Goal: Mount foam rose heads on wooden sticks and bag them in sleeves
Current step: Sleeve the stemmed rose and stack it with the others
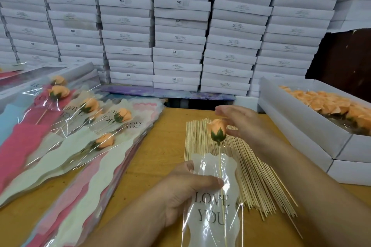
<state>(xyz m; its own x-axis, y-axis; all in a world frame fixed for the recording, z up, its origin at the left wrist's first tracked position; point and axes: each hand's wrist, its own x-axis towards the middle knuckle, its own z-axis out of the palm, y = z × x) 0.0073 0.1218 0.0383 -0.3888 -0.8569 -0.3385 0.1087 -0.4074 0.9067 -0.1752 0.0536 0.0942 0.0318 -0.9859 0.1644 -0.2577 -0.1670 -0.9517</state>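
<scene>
Your left hand (186, 188) pinches the sleeve (213, 196), right hand (241, 124) fingers spread loose by the rose (218, 129); push carelessly and its stick (221, 166) pierces the film.

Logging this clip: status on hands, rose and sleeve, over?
Left hand pinches sleeve. Right hand open beside rose head, contact unclear. Stick partly in sleeve, head above its mouth. Nothing blocking.
</scene>
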